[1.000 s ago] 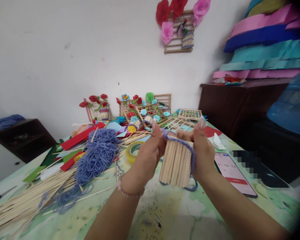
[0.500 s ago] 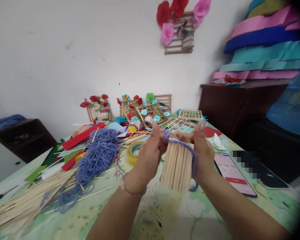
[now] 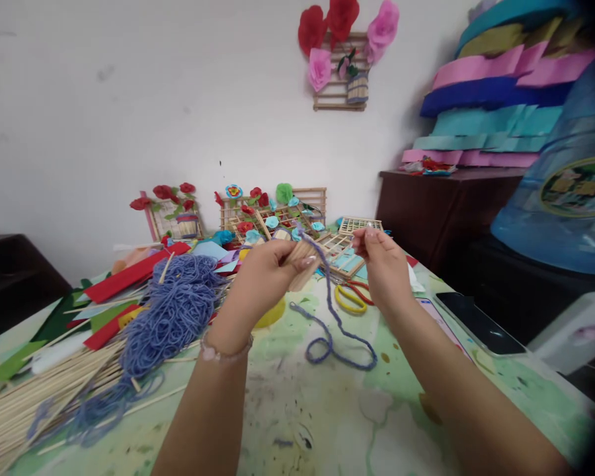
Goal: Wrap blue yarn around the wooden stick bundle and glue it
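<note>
My left hand [image 3: 258, 281] is closed round a small panel of flat wooden sticks [image 3: 302, 254], held tilted above the table, thumb across its face. A blue yarn strand [image 3: 333, 317] runs over the panel's upper edge and hangs down to the tabletop, where it curls in a loop. To the right, my right hand [image 3: 384, 261] is raised, apart from the panel, with its fingers curled and the tips pinched together. Whatever may be between those fingertips is too small to make out. Scissors with yellow and red handles [image 3: 350, 301] lie between the hands, beyond the strand.
Blue yarn [image 3: 181, 297] is heaped at left, near many thin sticks [image 3: 54, 390]. A tape roll [image 3: 272, 314] lies partly behind my left hand. Stick lattices with paper flowers [image 3: 255, 215] stand by the wall. Two phones, one dark [image 3: 478, 324], lie at right.
My right hand has let go of the stick panel and moved away up and right. The panel has shifted left in my left hand; the yarn strand now hangs loose. The view has turned right.
</note>
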